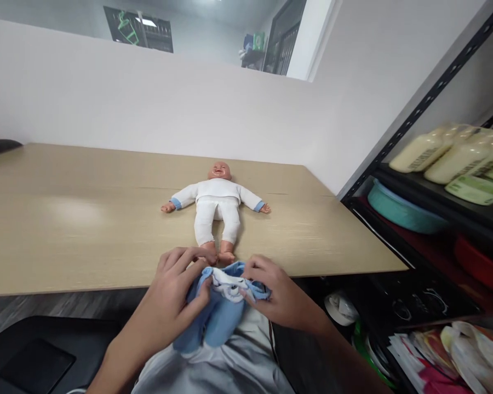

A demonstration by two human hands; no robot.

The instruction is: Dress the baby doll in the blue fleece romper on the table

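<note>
A baby doll (pixel 217 205) in a white top and white leggings lies on its back on the light wooden table (pixel 86 230), head away from me, feet near the front edge. Just below its feet I hold a small light-blue garment (pixel 219 312) with a white patterned waistband. My left hand (pixel 175 295) grips the garment's left side, thumb pressed into the waistband. My right hand (pixel 273 293) pinches the right side of the waistband. The garment's legs hang down over my lap.
A black metal shelf (pixel 431 197) stands at the right with cream bottles (pixel 447 156), a teal basin (pixel 402 210) and a red basin (pixel 480 262). Coloured packets (pixel 447 355) lie at the lower right. A white wall runs behind the table; a dark chair seat (pixel 36 355) sits lower left.
</note>
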